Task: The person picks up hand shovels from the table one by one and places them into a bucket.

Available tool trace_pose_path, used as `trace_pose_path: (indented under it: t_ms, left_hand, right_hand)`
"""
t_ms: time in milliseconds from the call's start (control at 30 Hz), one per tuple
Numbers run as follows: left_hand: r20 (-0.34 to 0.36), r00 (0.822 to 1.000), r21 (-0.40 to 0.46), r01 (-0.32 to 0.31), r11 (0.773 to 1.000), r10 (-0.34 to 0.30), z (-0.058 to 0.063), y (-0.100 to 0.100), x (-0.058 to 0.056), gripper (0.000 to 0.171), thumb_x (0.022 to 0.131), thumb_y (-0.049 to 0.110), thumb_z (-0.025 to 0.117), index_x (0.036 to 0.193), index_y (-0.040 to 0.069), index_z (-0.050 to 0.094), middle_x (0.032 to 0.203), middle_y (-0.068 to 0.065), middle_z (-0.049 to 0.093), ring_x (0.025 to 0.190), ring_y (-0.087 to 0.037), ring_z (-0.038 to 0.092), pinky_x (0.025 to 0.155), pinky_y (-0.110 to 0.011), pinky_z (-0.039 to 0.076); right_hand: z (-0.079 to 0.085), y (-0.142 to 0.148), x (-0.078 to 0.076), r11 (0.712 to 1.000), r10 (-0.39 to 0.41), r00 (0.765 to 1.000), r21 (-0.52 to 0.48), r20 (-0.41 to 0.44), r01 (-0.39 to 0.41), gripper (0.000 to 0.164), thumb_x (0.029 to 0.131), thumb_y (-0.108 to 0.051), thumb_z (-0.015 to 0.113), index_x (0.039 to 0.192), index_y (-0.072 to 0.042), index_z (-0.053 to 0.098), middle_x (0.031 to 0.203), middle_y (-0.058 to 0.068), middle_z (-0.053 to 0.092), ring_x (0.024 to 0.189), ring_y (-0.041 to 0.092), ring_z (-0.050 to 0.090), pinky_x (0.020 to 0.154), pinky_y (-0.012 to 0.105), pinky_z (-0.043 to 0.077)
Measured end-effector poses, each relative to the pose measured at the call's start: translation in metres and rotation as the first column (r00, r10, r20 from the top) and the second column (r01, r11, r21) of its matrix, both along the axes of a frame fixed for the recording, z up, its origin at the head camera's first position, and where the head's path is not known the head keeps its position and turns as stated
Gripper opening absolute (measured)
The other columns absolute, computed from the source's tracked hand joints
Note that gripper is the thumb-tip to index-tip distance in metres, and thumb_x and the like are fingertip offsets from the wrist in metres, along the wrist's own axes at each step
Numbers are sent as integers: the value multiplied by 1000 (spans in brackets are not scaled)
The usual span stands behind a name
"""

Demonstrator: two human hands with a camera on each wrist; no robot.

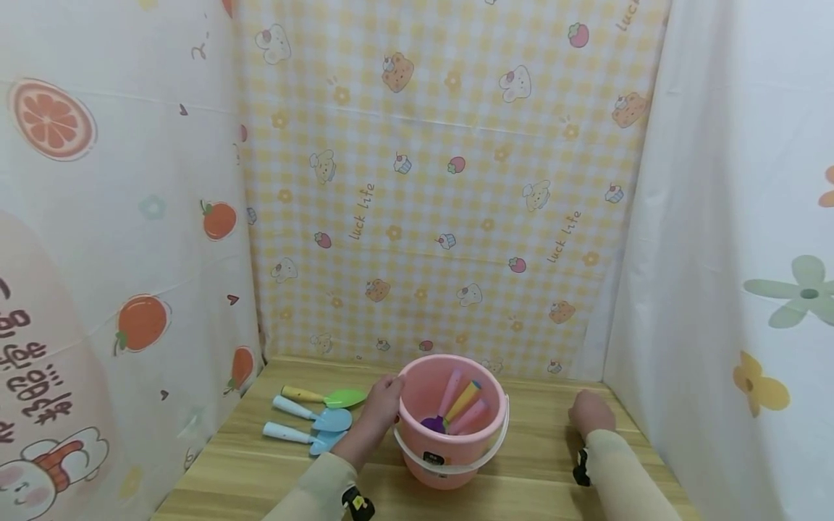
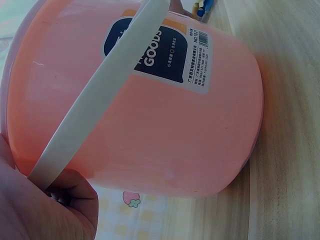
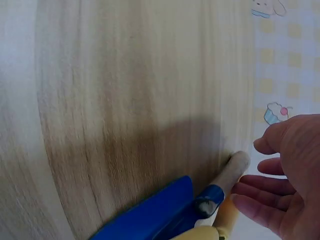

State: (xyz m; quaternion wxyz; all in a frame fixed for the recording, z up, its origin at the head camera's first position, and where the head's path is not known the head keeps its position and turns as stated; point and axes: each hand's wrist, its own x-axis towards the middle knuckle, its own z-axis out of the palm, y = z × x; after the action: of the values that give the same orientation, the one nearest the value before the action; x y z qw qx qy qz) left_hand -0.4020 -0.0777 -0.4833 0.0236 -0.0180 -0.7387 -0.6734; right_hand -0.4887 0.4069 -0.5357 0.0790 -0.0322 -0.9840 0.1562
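My left hand (image 1: 379, 412) grips the rim of a pink bucket (image 1: 446, 474) on its left side. The bucket stands upright with its white handle (image 2: 95, 105) hanging down the front. Inside lie several toy shovels: pink handles (image 1: 450, 391), a yellow handle (image 1: 461, 402) and a purple blade (image 1: 432, 425). On the right, my right hand (image 1: 591, 414) is held with fingers loosely bent and apart in the right wrist view, beside the wooden handle (image 3: 233, 169) of a blue-bladed trowel (image 3: 150, 212). A yellow tool (image 3: 197, 233) lies against it. The head view hides these tools behind the hand.
Left of the bucket lie a green shovel (image 1: 345, 399) with a yellow handle and two light blue shovels (image 1: 334, 419), partly overlapping. The wooden table (image 1: 534, 470) is enclosed by a yellow checked cloth (image 1: 423, 202) behind and white cloths at both sides.
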Motion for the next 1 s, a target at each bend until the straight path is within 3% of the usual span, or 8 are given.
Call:
trace_pose_path:
  t_ms: [167, 367, 700, 1000]
  left_hand:
    - [-11, 1000, 4, -1, 1000, 1, -1, 1, 0, 42, 118, 42, 46, 107, 4, 60, 83, -5, 54, 69, -19, 50, 63, -32, 46]
    - [-13, 1000, 6, -3, 1000, 3, -2, 2, 1, 42, 118, 41, 47, 108, 2, 59, 83, -6, 54, 70, -20, 50, 63, -32, 46]
    - [-19, 1000, 0, 6, 1000, -6, -2, 1, 1, 43, 118, 41, 46, 109, 1, 59, 84, -6, 54, 70, -21, 51, 64, -33, 46]
    - [-25, 1000, 9, 2, 1000, -2, -1, 1, 0, 42, 118, 39, 47, 109, -1, 59, 82, -5, 53, 68, -19, 50, 63, -31, 45]
  right_hand:
    - [-6, -4, -1, 1000, 7, 1000, 28, 3, -7, 19, 98, 1, 56, 82, 2, 67, 83, 18, 70, 72, 31, 66, 65, 53, 60]
    - [-10, -6, 0, 999, 11, 1000, 44, 8, -12, 19, 96, 5, 55, 80, 0, 65, 80, 16, 69, 69, 30, 64, 62, 53, 60]
    - [-13, -13, 9, 996, 63, 998, 58, -17, -62, 14, 105, -2, 58, 94, 7, 60, 85, 22, 68, 82, 44, 71, 73, 62, 60]
    - [-15, -17, 1, 986, 142, 989, 90, -46, -137, 13, 91, -5, 69, 89, -2, 56, 80, 13, 64, 75, 35, 66, 72, 59, 57]
